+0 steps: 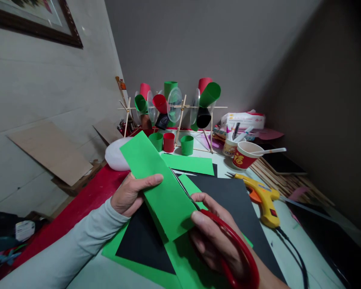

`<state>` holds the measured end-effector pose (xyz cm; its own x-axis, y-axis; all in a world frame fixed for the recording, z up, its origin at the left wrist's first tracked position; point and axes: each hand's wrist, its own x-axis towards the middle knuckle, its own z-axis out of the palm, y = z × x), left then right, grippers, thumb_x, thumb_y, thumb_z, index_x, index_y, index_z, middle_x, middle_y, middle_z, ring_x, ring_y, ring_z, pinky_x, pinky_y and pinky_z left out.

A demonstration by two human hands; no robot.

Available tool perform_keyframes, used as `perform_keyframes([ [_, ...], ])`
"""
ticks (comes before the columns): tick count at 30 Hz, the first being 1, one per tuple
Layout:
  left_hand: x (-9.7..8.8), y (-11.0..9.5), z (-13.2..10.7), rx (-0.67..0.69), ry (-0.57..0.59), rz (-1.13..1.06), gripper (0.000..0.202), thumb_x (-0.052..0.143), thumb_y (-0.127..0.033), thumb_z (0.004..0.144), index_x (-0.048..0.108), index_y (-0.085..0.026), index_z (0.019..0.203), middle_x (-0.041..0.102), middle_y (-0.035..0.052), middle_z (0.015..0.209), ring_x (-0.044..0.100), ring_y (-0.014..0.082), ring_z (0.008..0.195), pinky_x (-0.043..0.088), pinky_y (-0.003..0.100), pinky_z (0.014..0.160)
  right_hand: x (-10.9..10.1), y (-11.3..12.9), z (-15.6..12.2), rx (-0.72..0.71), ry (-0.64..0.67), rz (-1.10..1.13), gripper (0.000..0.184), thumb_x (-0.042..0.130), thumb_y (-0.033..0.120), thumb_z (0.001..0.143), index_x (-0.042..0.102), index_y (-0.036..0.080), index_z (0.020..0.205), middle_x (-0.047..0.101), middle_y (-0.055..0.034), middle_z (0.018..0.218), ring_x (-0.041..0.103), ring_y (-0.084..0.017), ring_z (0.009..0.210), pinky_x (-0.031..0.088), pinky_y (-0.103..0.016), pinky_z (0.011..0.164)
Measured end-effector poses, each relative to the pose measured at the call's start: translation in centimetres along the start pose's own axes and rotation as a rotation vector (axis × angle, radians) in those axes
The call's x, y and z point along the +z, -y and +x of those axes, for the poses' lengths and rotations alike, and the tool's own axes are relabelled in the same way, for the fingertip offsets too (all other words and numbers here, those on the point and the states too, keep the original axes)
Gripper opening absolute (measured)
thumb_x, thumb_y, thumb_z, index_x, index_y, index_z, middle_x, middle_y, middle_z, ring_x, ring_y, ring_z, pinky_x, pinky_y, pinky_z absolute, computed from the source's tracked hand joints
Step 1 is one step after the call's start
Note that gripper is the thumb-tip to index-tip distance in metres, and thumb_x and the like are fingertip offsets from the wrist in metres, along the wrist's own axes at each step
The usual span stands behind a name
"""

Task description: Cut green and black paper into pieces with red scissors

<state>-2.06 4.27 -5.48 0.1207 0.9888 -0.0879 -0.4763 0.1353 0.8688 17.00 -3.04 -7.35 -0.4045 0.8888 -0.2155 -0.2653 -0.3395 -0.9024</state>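
My left hand (129, 195) pinches a long green paper strip (156, 182), thumb on top, and holds it up over the table. My right hand (212, 233) grips red-handled scissors (228, 241). Their blades (180, 185) run along the strip's right edge, partway into the paper. Under both hands lie black sheets (231, 196) and more green paper (188, 163).
A yellow glue gun (263, 196) with a black cord lies to the right. Behind stand a red paper cup (245, 154) with a spoon, a cup of markers (231, 145), small paper cylinders (187, 145) and a stick frame with cups and clear discs (174, 105). Wooden sticks (276, 176) lie far right.
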Motion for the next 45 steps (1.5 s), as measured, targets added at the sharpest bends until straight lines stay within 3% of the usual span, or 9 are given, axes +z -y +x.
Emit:
perform_keyframes([
  [9, -0.2, -0.7, 0.3, 0.021, -0.025, -0.024, 0.064, 0.088, -0.007, 0.059, 0.071, -0.018, 0.12, 0.081, 0.0038, 0.085, 0.075, 0.0186, 0.074, 0.064, 0.029, 0.075, -0.4, 0.2, -0.2, 0.006, 0.194, 0.115, 0.06, 0.066, 0.068, 0.083, 0.03, 0.029, 0.112, 0.056, 0.0123, 0.056, 0.028, -0.001, 0.031, 0.03, -0.008, 0.029],
  [14, -0.9, -2.3, 0.8, -0.032, -0.106, -0.048, 0.047, 0.082, -0.003, 0.052, 0.076, -0.015, 0.097, 0.078, 0.0039, 0.071, 0.072, 0.0195, 0.062, 0.064, 0.032, 0.068, -0.6, 2.0, -0.8, -0.037, 0.045, 0.045, 0.059, 0.07, 0.064, 0.081, 0.039, 0.026, 0.114, 0.057, 0.0092, 0.058, 0.031, -0.002, 0.035, 0.029, -0.01, 0.033],
  [18, -1.6, -2.0, 0.1, -0.176, 0.184, 0.035, 0.028, 0.084, -0.014, 0.053, 0.077, -0.013, 0.08, 0.075, 0.0068, 0.064, 0.068, 0.0195, 0.051, 0.062, 0.031, 0.056, -1.6, 3.1, -0.4, -0.264, -0.074, -0.045, 0.035, 0.068, 0.052, 0.088, 0.047, 0.024, 0.094, 0.051, 0.0091, 0.055, 0.035, -0.004, 0.034, 0.027, -0.015, 0.033],
  [22, -1.5, -0.4, -0.9, -0.302, 0.522, 0.216, 0.021, 0.083, -0.018, 0.058, 0.078, -0.015, 0.079, 0.075, 0.0099, 0.066, 0.073, 0.0262, 0.062, 0.061, 0.034, 0.064, -2.4, 3.4, 0.2, -0.355, -0.193, -0.239, 0.037, 0.072, 0.052, 0.084, 0.049, 0.025, 0.095, 0.058, 0.0066, 0.062, 0.048, -0.009, 0.04, 0.038, -0.021, 0.038],
  [26, -1.2, 0.8, -1.0, -0.418, 0.599, 0.378, 0.044, 0.084, -0.005, 0.053, 0.079, -0.019, 0.094, 0.08, 0.0105, 0.088, 0.076, 0.0326, 0.084, 0.06, 0.039, 0.074, -2.1, 3.5, 0.2, -0.34, -0.279, -0.316, 0.045, 0.08, 0.05, 0.076, 0.05, 0.024, 0.097, 0.059, 0.0065, 0.069, 0.059, -0.011, 0.056, 0.048, -0.022, 0.05],
  [30, -1.0, 1.0, -0.8, -0.461, 0.628, 0.418, 0.052, 0.087, -0.008, 0.056, 0.077, -0.021, 0.106, 0.081, 0.0102, 0.091, 0.076, 0.0317, 0.084, 0.06, 0.039, 0.074, -2.2, 3.2, 0.3, -0.337, -0.311, -0.367, 0.046, 0.08, 0.044, 0.076, 0.047, 0.024, 0.1, 0.054, 0.011, 0.057, 0.055, -0.011, 0.046, 0.044, -0.021, 0.043],
  [36, -0.4, -0.7, -0.2, -0.078, 0.308, 0.273, 0.054, 0.083, -0.027, 0.075, 0.07, -0.023, 0.127, 0.077, 0.0062, 0.08, 0.07, 0.0168, 0.063, 0.055, 0.02, 0.056, -3.7, 2.3, 1.4, -0.348, -0.371, 0.002, 0.048, 0.085, 0.039, 0.071, 0.048, 0.023, 0.099, 0.056, 0.011, 0.056, 0.056, -0.011, 0.045, 0.045, -0.02, 0.04],
  [41, 0.6, -0.4, -0.8, 0.286, 0.215, 0.526, 0.04, 0.086, -0.018, 0.066, 0.081, -0.026, 0.105, 0.075, 0.0066, 0.101, 0.069, 0.0235, 0.098, 0.055, 0.021, 0.082, -3.5, 2.0, 1.7, -0.308, -0.378, 0.107, 0.042, 0.083, 0.037, 0.073, 0.046, 0.022, 0.084, 0.05, 0.0114, 0.059, 0.055, -0.007, 0.049, 0.046, -0.017, 0.046],
  [45, 1.2, 0.5, -1.7, 0.457, 0.12, 0.594, 0.016, 0.089, -0.018, 0.061, 0.083, -0.027, 0.073, 0.071, 0.0056, 0.114, 0.066, 0.0265, 0.106, 0.053, 0.024, 0.09, -2.6, 1.5, 1.5, -0.224, -0.315, 0.117, 0.043, 0.083, 0.04, 0.074, 0.047, 0.022, 0.087, 0.052, 0.0106, 0.061, 0.055, -0.007, 0.05, 0.044, -0.016, 0.048],
])
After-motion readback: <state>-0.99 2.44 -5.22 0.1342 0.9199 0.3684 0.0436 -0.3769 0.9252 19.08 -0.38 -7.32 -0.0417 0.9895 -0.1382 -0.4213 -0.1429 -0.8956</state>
